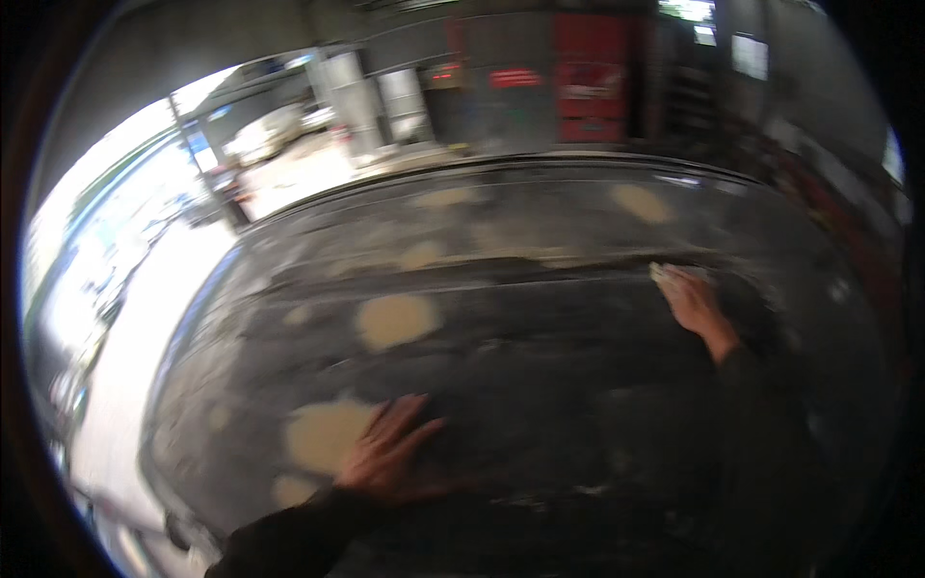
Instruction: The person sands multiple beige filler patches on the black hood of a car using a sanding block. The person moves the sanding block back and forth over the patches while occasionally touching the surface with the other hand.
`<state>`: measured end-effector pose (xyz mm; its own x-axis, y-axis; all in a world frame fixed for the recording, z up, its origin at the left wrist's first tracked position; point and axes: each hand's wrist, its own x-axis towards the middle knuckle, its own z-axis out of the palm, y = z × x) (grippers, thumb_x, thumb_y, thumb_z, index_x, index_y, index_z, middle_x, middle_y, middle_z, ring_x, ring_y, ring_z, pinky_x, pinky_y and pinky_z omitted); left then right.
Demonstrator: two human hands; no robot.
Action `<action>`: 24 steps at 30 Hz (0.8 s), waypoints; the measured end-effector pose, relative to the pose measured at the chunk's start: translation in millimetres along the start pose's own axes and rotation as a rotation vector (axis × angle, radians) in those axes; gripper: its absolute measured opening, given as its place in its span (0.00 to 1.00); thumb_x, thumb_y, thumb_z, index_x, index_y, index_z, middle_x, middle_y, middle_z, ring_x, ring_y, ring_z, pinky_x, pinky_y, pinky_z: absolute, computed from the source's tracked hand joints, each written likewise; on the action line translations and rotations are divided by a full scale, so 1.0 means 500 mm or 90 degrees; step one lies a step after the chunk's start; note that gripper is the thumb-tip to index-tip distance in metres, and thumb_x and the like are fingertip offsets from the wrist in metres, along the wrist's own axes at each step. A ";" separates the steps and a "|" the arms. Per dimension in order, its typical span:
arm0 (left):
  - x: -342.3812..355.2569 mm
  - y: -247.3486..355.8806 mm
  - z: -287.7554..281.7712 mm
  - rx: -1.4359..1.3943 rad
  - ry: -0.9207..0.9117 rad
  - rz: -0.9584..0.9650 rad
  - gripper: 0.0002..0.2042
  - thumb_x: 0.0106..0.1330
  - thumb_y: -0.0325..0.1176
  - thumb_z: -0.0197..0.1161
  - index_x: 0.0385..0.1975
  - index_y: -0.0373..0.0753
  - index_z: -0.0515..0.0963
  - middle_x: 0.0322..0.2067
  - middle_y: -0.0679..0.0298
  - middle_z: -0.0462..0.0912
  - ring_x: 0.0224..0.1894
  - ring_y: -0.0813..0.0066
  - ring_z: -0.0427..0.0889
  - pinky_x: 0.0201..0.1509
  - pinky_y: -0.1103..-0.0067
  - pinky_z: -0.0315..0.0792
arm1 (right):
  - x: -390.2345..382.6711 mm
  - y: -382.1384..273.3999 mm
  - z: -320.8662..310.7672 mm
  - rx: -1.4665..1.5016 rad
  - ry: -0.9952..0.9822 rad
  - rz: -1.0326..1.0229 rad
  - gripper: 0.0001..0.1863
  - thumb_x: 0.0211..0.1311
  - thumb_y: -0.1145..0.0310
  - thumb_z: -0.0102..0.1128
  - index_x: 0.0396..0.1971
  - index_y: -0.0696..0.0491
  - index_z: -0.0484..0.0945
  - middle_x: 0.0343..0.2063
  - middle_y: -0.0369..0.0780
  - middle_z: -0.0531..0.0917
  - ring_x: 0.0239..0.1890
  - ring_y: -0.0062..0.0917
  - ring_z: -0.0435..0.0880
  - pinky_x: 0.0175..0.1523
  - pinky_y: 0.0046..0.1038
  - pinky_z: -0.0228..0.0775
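A broad dark grey vehicle panel [540,385] spreads out below me, dusty and scuffed, with several tan filler patches [397,321] on it. My left hand [383,453] lies flat on the panel with its fingers spread, its edge over a large tan patch [323,435]. Farther off to the right, my right hand [688,299] presses on the panel beside a long dark crease [501,273]. Its fingers are held together, and a small pale piece shows at their tips; blur hides what kind of thing it is.
Past the panel's far edge stand a red cabinet [590,82] and pale upright panels [405,101] near the wall. At the far left a bright opening shows a light-coloured car [265,133]. A dark post [207,159] rises beside the panel's far left corner.
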<state>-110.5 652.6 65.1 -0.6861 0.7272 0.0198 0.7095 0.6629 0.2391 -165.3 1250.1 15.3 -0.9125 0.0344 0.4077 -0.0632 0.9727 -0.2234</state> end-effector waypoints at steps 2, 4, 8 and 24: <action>-0.015 -0.014 -0.008 0.018 0.012 0.003 0.49 0.59 0.70 0.75 0.76 0.46 0.71 0.81 0.45 0.58 0.84 0.42 0.54 0.86 0.46 0.48 | -0.037 0.081 -0.036 -0.080 0.009 0.124 0.21 0.84 0.58 0.50 0.65 0.52 0.82 0.65 0.47 0.83 0.66 0.47 0.81 0.71 0.45 0.73; 0.017 -0.010 0.000 0.018 0.016 0.030 0.50 0.56 0.71 0.76 0.76 0.47 0.72 0.81 0.45 0.60 0.84 0.42 0.55 0.86 0.45 0.47 | -0.069 0.174 -0.067 -0.182 -0.012 0.187 0.26 0.84 0.52 0.49 0.65 0.54 0.81 0.66 0.48 0.82 0.68 0.48 0.79 0.73 0.48 0.71; 0.018 -0.008 0.000 0.026 0.002 0.011 0.52 0.54 0.72 0.76 0.76 0.47 0.72 0.80 0.44 0.60 0.84 0.42 0.55 0.86 0.44 0.47 | 0.037 -0.001 -0.012 -0.033 -0.029 0.320 0.40 0.79 0.37 0.51 0.62 0.65 0.81 0.61 0.57 0.84 0.65 0.54 0.82 0.69 0.52 0.72; 0.017 -0.014 0.007 0.039 0.014 0.046 0.52 0.51 0.70 0.77 0.72 0.40 0.74 0.80 0.40 0.61 0.82 0.37 0.58 0.85 0.45 0.48 | -0.031 0.132 -0.040 -0.222 0.205 0.210 0.38 0.79 0.36 0.50 0.48 0.62 0.85 0.49 0.58 0.88 0.54 0.55 0.86 0.58 0.54 0.77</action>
<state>-120.7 654.6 60.4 -0.6358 0.7698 0.0560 0.7651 0.6191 0.1771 -147.0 1318.2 12.1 -0.6885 0.3640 0.6273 0.3912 0.9147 -0.1013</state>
